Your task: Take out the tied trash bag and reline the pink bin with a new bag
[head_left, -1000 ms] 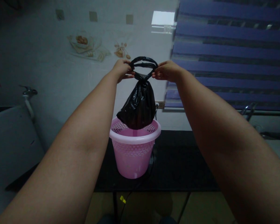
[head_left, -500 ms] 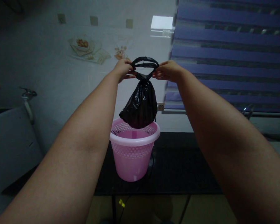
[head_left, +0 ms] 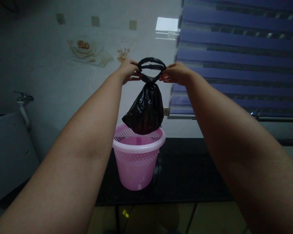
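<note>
A tied black plastic bag (head_left: 146, 110) hangs in the air above a pink mesh bin (head_left: 138, 156) that stands on a dark table (head_left: 190, 169). My left hand (head_left: 129, 71) pinches the left side of the bag's twisted handle loop. My right hand (head_left: 175, 73) pinches the right side of the same loop. Both arms are stretched forward at chest height. The bag's bottom hangs just over the bin's rim.
A tiled wall with food-picture tiles (head_left: 88, 52) is behind. A purple striped blind (head_left: 239, 55) covers the right. A tap (head_left: 23, 100) and a grey surface (head_left: 9, 149) are at the left. A cable runs down beside the bin.
The bag and both hands have hardly moved; the view has shifted slightly, and the bag's bottom swung a little to the left.
</note>
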The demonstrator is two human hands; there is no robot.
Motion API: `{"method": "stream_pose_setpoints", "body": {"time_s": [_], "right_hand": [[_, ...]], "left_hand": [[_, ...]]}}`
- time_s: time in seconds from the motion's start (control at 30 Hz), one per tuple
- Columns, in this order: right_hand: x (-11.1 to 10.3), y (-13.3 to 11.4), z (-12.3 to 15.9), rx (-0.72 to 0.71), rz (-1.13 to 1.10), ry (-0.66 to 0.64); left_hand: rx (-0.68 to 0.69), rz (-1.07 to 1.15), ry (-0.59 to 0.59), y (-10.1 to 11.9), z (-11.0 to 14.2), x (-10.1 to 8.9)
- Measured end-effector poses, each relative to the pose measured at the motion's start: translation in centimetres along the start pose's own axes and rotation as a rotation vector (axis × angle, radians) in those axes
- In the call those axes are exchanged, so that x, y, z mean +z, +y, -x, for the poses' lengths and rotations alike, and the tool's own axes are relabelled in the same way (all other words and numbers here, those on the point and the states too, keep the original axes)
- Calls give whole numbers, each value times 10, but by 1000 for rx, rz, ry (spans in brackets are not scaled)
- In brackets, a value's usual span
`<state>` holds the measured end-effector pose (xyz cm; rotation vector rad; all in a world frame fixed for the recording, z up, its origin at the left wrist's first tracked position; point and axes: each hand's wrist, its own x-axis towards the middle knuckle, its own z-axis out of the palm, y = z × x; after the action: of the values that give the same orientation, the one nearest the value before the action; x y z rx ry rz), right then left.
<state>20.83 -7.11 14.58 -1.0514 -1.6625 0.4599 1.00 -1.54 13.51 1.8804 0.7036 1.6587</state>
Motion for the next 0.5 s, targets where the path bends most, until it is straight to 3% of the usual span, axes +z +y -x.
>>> {"method": "stream_pose_setpoints", "body": {"time_s": [0.5], "right_hand": [[-6, -2, 3, -11, 17, 30]], "left_hand": [[5, 3, -23, 4, 1, 7]]}}
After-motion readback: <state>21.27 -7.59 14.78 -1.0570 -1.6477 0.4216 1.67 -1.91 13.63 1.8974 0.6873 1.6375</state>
